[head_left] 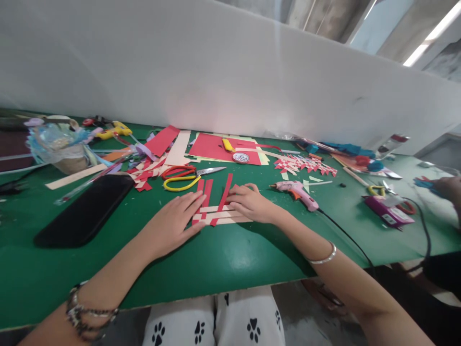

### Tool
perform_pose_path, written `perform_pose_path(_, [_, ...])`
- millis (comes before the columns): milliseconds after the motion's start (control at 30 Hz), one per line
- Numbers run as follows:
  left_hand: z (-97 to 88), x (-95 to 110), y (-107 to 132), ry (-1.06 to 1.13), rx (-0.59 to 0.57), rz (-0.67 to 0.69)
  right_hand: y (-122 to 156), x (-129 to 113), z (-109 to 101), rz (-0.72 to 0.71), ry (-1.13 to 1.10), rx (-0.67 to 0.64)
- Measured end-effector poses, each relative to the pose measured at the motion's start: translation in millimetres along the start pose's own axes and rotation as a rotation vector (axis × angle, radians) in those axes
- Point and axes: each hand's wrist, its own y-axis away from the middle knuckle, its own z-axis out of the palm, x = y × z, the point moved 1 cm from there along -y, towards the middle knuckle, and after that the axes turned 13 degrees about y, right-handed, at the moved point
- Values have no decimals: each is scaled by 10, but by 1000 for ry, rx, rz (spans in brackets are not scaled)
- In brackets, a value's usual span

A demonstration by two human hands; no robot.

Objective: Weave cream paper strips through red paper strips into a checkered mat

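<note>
Red and cream paper strips, partly interlaced, lie on the green table (226, 254) in front of me. My left hand (176, 218) rests flat at their left end, fingers stretched and thumb apart, touching the cream strips (223, 216) and the upright red strips (208, 190). At the other end my right hand (254, 204) has bent fingers against a slanted red paper strip (225, 191), which crosses the cream ones. Its palm hides the right part of the weave. Just beyond, scissors (183, 178) with red and yellow handles lie open.
A pink glue gun (297, 191) with a black cord lies to the right, a black phone-like slab (86, 209) to the left. Behind are red paper sheets (205, 148), a yellow cutter (227, 144) and woven checkered pieces (306, 165). Another person's hand (446, 186) shows at far right.
</note>
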Motion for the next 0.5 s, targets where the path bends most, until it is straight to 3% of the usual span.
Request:
perform_pose_path(233, [69, -61, 5, -26, -27, -88, 78, 38, -34, 19, -17, -1])
perform_pose_path(500, [103, -74, 3, -1, -77, -140, 89, 3, -31, -9, 2, -103])
